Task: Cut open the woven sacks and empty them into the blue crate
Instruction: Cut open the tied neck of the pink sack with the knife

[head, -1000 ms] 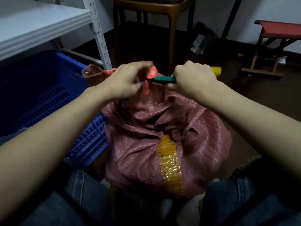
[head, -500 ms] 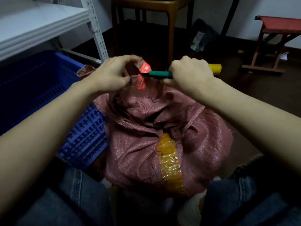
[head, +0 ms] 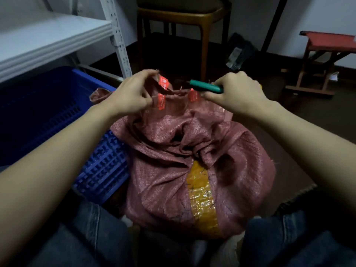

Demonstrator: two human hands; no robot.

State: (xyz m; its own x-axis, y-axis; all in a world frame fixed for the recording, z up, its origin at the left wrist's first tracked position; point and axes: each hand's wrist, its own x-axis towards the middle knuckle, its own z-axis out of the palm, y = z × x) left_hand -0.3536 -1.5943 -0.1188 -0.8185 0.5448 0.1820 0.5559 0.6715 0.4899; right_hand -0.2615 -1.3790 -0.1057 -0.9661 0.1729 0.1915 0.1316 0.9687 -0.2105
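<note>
A reddish-brown woven sack [head: 169,162] with a yellow tape strip down its front stands on the floor between my knees. Its gathered top carries torn pieces of red tape [head: 161,101]. My left hand [head: 131,95] pinches the sack's top edge on the left. My right hand [head: 235,93] grips a green-handled cutter [head: 206,86] that points left over the sack's mouth, and also touches the fabric there. The blue crate [head: 100,170] stands just left of the sack, touching it.
A white metal shelf [head: 48,41] hangs over the crate at the back left. A wooden chair [head: 185,20] stands right behind the sack. A red stool [head: 325,60] is at the far right, and dark bags lie on the floor by the wall.
The red tape band at the sack's top has parted into separate pieces. My hands have drawn apart, spreading the top edge between them.
</note>
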